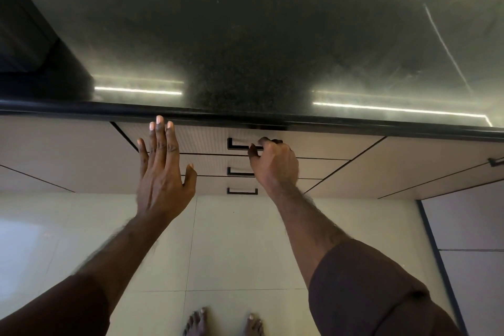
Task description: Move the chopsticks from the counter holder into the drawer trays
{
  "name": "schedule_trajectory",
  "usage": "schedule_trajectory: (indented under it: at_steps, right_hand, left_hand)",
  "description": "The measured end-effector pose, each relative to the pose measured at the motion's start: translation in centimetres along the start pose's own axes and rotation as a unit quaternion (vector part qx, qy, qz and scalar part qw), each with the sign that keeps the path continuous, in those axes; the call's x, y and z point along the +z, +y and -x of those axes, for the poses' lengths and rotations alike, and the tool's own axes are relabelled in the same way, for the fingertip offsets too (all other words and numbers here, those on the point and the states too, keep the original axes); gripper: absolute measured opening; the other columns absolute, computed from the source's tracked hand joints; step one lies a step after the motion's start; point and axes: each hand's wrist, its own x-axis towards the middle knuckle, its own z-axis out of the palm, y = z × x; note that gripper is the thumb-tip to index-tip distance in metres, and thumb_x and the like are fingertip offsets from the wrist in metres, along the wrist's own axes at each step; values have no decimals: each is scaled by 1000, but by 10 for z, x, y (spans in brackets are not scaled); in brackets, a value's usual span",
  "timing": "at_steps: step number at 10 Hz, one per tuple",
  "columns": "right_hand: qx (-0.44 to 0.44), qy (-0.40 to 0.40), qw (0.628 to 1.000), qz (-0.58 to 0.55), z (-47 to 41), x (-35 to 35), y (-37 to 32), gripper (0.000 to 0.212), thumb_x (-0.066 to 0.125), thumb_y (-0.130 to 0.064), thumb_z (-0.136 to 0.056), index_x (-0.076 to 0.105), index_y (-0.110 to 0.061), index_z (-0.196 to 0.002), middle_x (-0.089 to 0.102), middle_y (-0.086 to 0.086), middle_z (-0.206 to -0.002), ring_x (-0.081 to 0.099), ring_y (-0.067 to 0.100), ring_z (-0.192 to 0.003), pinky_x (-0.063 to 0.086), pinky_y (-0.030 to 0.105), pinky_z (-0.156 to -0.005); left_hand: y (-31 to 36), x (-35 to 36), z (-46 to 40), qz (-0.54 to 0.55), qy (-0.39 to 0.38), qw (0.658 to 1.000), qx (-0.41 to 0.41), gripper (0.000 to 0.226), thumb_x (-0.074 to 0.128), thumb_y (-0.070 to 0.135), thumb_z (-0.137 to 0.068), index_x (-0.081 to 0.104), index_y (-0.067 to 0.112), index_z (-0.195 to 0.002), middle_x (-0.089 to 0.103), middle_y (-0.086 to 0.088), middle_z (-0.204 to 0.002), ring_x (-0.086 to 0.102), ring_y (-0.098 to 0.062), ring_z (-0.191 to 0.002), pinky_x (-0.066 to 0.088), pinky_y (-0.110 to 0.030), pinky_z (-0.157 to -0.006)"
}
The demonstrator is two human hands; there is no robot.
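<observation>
Now right hand (274,162) grips the top drawer handle (240,144); left hand (163,166) reaches forward, fingers spread.

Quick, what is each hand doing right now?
Left hand: open, fingers straight, in front of the top drawer.
Right hand: fingers curled round the top drawer handle.

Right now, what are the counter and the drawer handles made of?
The counter looks like polished dark stone, maybe granite: it is speckled and mirrors the light strips. The handles look like black metal with a matte finish, though painted plastic is possible. The right hand grips the top one.
</observation>
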Motion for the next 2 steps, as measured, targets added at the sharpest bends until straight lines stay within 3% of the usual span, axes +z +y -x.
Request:
schedule_trajectory:
  at_steps: [1,2]
  right_hand:
    - [-24,13,1000,2,1,-17,-4,37,64,-42,-90,70,-12,-112,74,6,-92,68,20,-76,54,29,-64]
    - [-43,39,998,-2,2,-36,-7,36,61,-43,-92,71,-12,-109,74,4,-84,66,17,-70,50,25,-60]
  left_hand:
    - [10,-9,0,2,15,1000,16,87,51,26,-89,-5,3,-150,-4,-19,-160,-8,-29,-148,-9,-39,-119]
    - [21,-20,-2,4,18,1000,24,90,58,22,-90,-5,4,-150,-7,-17,-160,-11,-27,-148,-6,-42,-120]
